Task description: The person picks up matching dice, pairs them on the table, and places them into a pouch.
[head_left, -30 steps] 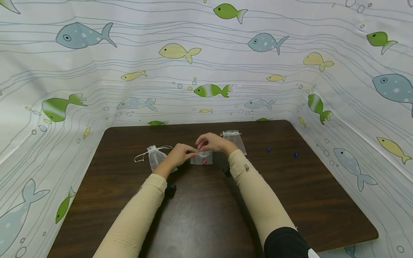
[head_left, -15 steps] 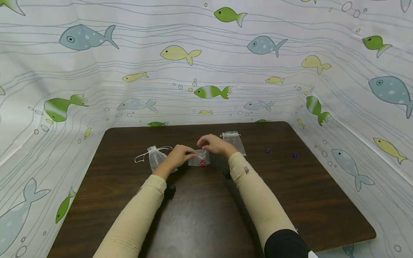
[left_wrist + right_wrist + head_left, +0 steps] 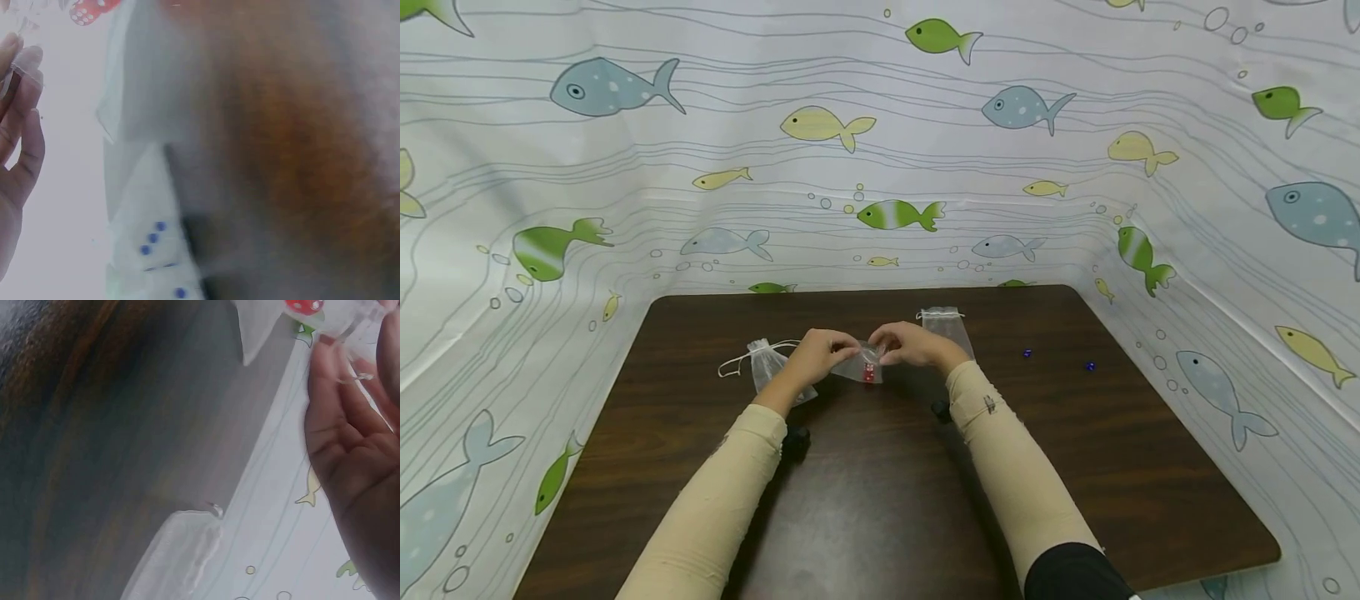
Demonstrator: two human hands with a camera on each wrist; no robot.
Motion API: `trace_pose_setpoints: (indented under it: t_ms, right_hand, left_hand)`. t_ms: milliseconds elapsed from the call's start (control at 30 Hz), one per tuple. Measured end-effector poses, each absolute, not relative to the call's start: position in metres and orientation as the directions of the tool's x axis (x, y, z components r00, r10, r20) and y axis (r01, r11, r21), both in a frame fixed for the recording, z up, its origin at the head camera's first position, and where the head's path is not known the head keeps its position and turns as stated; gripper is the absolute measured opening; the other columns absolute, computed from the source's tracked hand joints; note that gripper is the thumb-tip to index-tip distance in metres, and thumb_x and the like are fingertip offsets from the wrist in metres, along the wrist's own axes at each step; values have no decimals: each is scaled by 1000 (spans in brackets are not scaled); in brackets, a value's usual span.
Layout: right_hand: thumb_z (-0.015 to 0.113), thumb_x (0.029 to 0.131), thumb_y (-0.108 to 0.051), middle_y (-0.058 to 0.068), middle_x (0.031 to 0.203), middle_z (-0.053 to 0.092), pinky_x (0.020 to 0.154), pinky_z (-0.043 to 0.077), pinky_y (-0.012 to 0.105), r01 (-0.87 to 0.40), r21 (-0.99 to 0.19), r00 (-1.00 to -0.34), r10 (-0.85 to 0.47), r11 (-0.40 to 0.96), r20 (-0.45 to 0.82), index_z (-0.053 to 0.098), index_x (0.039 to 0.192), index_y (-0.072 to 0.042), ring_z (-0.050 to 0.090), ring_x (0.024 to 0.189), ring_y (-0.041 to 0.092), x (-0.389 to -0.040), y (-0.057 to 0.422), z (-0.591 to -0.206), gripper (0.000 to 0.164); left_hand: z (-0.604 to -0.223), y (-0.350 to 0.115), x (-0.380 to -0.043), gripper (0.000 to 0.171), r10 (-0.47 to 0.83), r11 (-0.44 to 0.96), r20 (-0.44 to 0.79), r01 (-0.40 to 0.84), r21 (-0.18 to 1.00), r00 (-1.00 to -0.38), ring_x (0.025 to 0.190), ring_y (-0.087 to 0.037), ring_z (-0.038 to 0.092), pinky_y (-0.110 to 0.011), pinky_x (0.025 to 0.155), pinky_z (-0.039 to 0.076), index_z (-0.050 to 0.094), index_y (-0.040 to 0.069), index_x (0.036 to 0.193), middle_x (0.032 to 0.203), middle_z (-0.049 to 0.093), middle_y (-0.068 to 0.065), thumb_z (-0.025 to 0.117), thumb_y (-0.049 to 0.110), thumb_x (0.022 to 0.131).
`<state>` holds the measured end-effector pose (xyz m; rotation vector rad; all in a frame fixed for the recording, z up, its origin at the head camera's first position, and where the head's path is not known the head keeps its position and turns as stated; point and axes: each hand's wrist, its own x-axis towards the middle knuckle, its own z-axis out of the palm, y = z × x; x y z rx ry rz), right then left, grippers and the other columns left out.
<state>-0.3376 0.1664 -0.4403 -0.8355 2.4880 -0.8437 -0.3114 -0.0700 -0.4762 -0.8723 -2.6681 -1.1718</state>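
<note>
A small sheer drawstring pouch [image 3: 847, 370] stands between my hands at mid-table, with red dice [image 3: 868, 372] showing through its lower part. My left hand [image 3: 812, 360] pinches the left side of its mouth. On the opposite side, my right hand [image 3: 913, 344] grips the rim with thumb and curled fingers; a bit of white cord [image 3: 362, 377] shows by those fingers in the right wrist view. White-dotted red dice [image 3: 85, 12] peek in at the top of the left wrist view. How far the mouth is spread is hard to make out.
Left of my left hand lies another sheer pouch [image 3: 766, 367], cords drawn, holding white dice with blue dots [image 3: 153, 239]. A flat sheer pouch [image 3: 946, 327] lies behind my right hand. Two small blue dice [image 3: 1027, 353] rest on the dark wooden table [image 3: 865, 500] at right.
My right hand has come down to the pouch's right rim from above it. The pouch has shifted and tilted slightly in my left hand's pinch, its left side pulled outward.
</note>
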Motion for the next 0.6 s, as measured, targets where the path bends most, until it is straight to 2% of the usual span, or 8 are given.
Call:
trace_pose_setpoints:
  t_ms: [100, 267, 500, 600]
  right_hand:
    - [67, 98, -6, 8, 108, 67, 85, 54, 35, -419, -652, -779, -620, 631, -99, 64, 127, -4, 62, 98, 21, -334, 167, -435, 29]
    - [67, 98, -6, 7, 102, 66, 84, 54, 37, -436, -645, -809, -588, 627, -25, 66, 121, -4, 61, 93, 20, -324, 170, -420, 23]
    - [63, 101, -10, 7, 104, 67, 85, 55, 39, -439, -649, -815, -579, 622, -2, 67, 123, -5, 65, 95, 23, -318, 174, -399, 23]
    - [62, 102, -13, 7, 106, 67, 86, 56, 41, -408, -663, -830, -558, 628, -18, 68, 123, -8, 68, 97, 24, -317, 176, -395, 22]
  left_hand:
    - [-469, -70, -309, 12, 441, 540, 320, 533, 652, -838, 73, -13, 60, -32, 67, 51, 79, 10, 103, 95, 75, -2, 71, 18, 97]
    - [-456, -70, -307, 11, 413, 523, 367, 547, 654, -834, 68, -15, 58, -33, 63, 50, 78, 11, 103, 92, 73, -2, 71, 17, 98]
    - [-442, -70, -304, 11, 394, 504, 420, 574, 645, -818, 83, -17, 68, -35, 74, 57, 77, 10, 104, 99, 74, -4, 71, 16, 97]
    - [-440, -71, -304, 10, 380, 502, 414, 560, 659, -827, 80, -17, 67, -35, 71, 55, 77, 11, 104, 97, 73, -3, 71, 16, 97]
